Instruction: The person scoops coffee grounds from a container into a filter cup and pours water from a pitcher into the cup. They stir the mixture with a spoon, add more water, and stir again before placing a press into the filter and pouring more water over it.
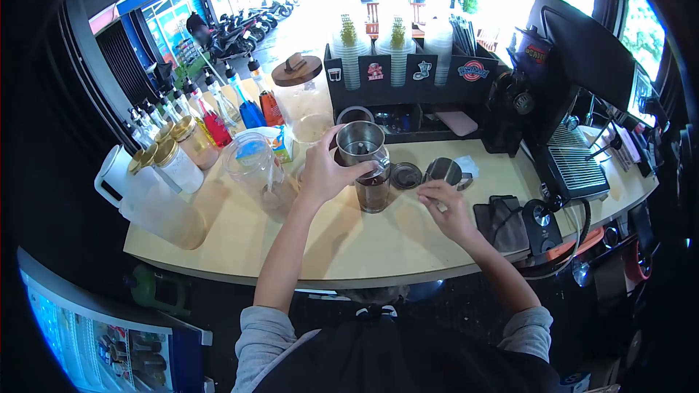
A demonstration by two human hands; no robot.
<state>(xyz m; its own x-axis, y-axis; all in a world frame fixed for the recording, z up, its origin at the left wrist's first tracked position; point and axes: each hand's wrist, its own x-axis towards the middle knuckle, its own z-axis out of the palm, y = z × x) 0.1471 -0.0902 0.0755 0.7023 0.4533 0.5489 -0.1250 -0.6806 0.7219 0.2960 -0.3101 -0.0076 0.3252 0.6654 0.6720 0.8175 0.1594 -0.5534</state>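
My left hand [328,169] is wrapped round a shiny metal coffee dripper [362,141], which sits over a clear glass [373,195] with dark liquid in it. Inside the dripper a small central stem shows. My right hand [449,211] hovers over the counter with its fingers curled and the tips close together; whether something small is between them I cannot make out. Just beyond those fingertips stands a metal pitcher [442,170]. Between the glass and the pitcher lies a round dark lid [405,175].
A clear plastic jug [256,175], a frosted jug [164,211] and a wooden-lidded container [302,98] stand left, with several syrup bottles [211,116] behind. A black organizer [408,69] holds stacked cups. A dark cloth [501,222] and an espresso machine [575,164] are right.
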